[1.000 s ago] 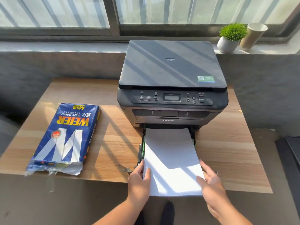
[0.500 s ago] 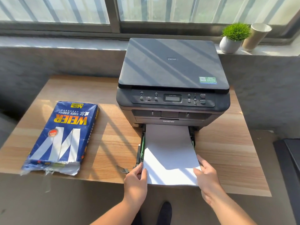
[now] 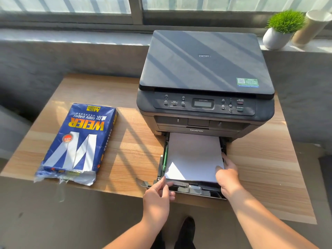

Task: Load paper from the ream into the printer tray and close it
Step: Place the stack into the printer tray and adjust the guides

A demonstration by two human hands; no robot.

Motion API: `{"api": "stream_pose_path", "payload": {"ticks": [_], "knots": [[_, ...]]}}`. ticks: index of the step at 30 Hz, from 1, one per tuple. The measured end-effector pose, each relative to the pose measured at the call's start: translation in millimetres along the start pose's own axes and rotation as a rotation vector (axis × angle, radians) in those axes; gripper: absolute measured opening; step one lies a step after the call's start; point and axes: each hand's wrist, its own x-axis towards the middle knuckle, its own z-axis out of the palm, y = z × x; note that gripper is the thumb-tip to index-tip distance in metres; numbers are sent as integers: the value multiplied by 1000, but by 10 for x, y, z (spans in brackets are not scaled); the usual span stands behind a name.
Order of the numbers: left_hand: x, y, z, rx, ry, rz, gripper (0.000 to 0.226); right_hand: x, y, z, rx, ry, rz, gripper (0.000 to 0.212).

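Since the earlier frames, the paper stack [image 3: 193, 157] had been pushed further into the tray [image 3: 195, 190], so that its near edge was now seen lying inside the tray's front wall rather than overhanging the bench [image 3: 125, 144] edge. The tray was left pulled out from under the printer [image 3: 204, 90], its front projecting past the bench edge, with a green guide [image 3: 165, 157] visible along the left side of the sheets.

Well to the left of the printer, the blue ream [image 3: 77, 142] was seen lying flat on the bench, its torn wrapper end turned toward the person. On the sill behind the printer, a potted plant [image 3: 280, 29] and a beige cup [image 3: 310, 27] were placed side by side at the right. Nothing was found lying between the hands and the tray.

The left hand [image 3: 158, 196] was held at the near left corner of the stack, thumb and fingers pinched on the sheets. The right hand [image 3: 227, 175] was laid over the near right corner, fingers spread along the right edge of the paper and pressed against it.
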Motion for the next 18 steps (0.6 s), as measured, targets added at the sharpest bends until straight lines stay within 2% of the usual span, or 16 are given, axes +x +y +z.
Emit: {"api": "stream_pose_path", "payload": {"ticks": [7, 10, 12, 15, 16, 18], "knots": [[-9, -2, -13, -2, 8, -3, 38, 148, 143, 168, -96, 59, 2, 61], [-5, -5, -7, 3, 16, -14, 37, 110, 109, 149, -174, -10, -47, 57], [-5, 29, -18, 32, 10, -26, 33, 34, 5, 0, -323, -25, -102, 50], [99, 215, -80, 165, 38, 22, 18, 22, -97, -361, -589, 229, -198, 44], [168, 305, -99, 246, 54, 70, 15, 42, -89, -437, -592, 254, -175, 45], [324, 484, -105, 418, 88, 151, 15, 82, -5, -459, -570, 184, -122, 36]]}}
